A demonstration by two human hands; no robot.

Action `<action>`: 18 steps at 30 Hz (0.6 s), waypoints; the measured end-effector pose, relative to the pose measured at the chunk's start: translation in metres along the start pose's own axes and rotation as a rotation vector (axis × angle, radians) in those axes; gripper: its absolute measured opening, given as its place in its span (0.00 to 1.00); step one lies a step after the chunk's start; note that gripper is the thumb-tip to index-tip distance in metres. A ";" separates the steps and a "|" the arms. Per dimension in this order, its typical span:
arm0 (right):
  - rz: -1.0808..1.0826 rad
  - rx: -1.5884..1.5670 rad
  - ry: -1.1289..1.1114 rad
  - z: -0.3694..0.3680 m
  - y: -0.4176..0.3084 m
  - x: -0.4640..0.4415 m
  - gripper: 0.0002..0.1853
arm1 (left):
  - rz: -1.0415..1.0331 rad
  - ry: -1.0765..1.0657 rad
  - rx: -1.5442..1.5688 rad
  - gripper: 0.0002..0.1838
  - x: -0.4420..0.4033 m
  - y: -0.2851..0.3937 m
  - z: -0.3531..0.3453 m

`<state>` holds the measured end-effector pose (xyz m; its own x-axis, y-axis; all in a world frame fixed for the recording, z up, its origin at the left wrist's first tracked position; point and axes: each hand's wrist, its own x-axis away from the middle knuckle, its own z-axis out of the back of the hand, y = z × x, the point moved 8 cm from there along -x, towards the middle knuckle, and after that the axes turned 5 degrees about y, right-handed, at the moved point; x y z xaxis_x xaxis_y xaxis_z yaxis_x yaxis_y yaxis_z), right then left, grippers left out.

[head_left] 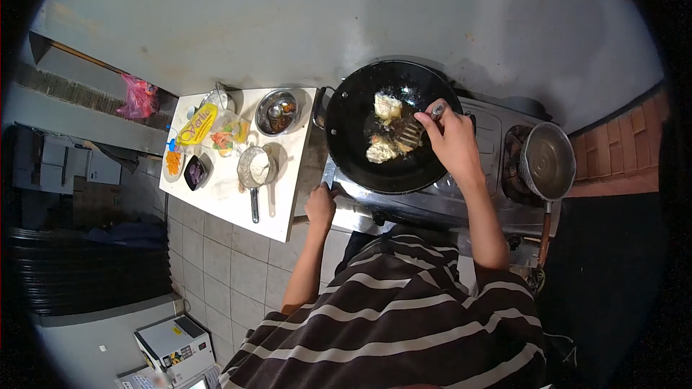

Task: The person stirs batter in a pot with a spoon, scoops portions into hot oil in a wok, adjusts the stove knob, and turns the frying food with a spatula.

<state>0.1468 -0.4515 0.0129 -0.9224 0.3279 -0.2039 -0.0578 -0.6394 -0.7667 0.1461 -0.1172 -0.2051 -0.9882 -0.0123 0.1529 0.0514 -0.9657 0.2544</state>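
Observation:
My right hand (450, 140) is closed around the handle of a slotted spatula (411, 133), whose head is down inside a large black wok (353, 162). Two pale, battered-looking pieces of food (388, 106) lie in the wok, one farther back and one nearer me. The spatula head touches or overlaps a browner piece beside them. My left hand (321, 206) is closed near the front corner between the white table and the stove. A thin metallic bit shows at its top, too small to name.
A metal pot (549, 162) sits on the right burner of the steel stove (483, 137). On the white table (277, 209) are a saucepan of white mixture (257, 167), a steel bowl (277, 112), a yellow-labelled bag (198, 126), shredded orange food (173, 163) and a dark dish (194, 173).

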 end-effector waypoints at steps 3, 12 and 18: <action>-0.020 0.004 0.002 0.004 0.001 0.003 0.23 | 0.003 0.000 -0.008 0.16 0.002 0.002 0.003; 0.039 -0.032 0.024 0.005 -0.010 0.006 0.16 | 0.061 -0.005 0.008 0.15 0.005 0.001 0.003; 0.025 -0.022 0.022 0.002 -0.012 0.005 0.15 | 0.077 0.010 0.057 0.14 0.006 0.001 0.002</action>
<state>0.1417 -0.4436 0.0219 -0.9149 0.3277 -0.2359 -0.0265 -0.6318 -0.7747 0.1403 -0.1177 -0.2018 -0.9823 -0.0892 0.1645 0.1354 -0.9455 0.2960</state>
